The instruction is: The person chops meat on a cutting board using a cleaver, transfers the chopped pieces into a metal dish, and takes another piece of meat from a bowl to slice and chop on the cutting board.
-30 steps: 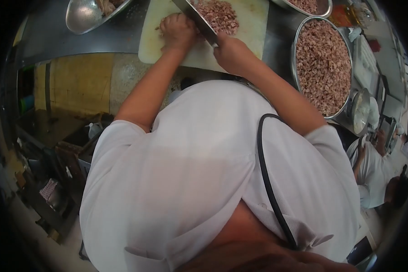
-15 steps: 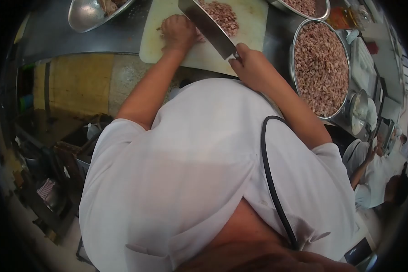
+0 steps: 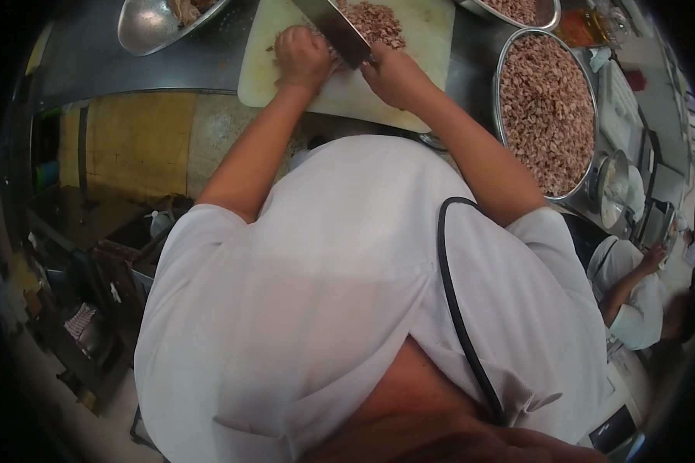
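Note:
On the white cutting board (image 3: 415,69), my left hand (image 3: 303,57) is closed, its curled fingers pressed down over meat that they mostly hide. My right hand (image 3: 398,77) grips the handle of a wide-bladed cleaver (image 3: 333,29). The blade slants up and left, close beside my left fingers. Behind the blade lies a heap of chopped meat (image 3: 378,25), small pinkish-brown pieces. A few crumbs are scattered near my left hand.
A large oval metal tray (image 3: 499,100) filled with chopped meat (image 3: 547,116) stands right of the board. Another metal tray (image 3: 550,21) is behind it. A metal bowl (image 3: 139,35) holding larger pieces sits at left. At far right, a person (image 3: 633,293) in white works.
My right hand and the cleaver have moved up and left, bringing the handle nearer my left hand. My left hand stays almost in place. The person at right has shifted slightly.

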Motion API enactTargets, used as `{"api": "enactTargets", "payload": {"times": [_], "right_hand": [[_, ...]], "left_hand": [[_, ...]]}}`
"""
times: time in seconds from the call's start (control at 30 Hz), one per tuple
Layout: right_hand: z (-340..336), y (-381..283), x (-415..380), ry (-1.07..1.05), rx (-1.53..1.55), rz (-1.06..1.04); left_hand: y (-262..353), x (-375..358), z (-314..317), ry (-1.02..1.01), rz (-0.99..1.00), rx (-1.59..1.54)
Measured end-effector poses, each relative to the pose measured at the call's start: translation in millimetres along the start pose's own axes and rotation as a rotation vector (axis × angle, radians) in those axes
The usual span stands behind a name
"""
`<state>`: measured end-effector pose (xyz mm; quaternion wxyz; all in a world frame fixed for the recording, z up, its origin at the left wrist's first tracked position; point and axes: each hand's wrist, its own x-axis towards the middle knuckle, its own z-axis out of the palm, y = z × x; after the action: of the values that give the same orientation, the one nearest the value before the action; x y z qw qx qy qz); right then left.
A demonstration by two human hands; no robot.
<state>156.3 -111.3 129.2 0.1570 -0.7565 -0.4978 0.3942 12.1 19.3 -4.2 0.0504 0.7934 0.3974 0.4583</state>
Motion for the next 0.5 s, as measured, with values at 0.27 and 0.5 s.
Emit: {"api": "enactTargets", "payload": {"times": [0.27, 0.5], "right_hand": [[-18, 7, -66, -0.03, -0.156, -0.056], [24, -2, 23, 0.119, -0.151, -0.175]], "left_hand": [[-4, -3, 4, -0.089, 0.054, 0.077], [-3, 0, 4, -0.129, 0.042, 0.103]]}}
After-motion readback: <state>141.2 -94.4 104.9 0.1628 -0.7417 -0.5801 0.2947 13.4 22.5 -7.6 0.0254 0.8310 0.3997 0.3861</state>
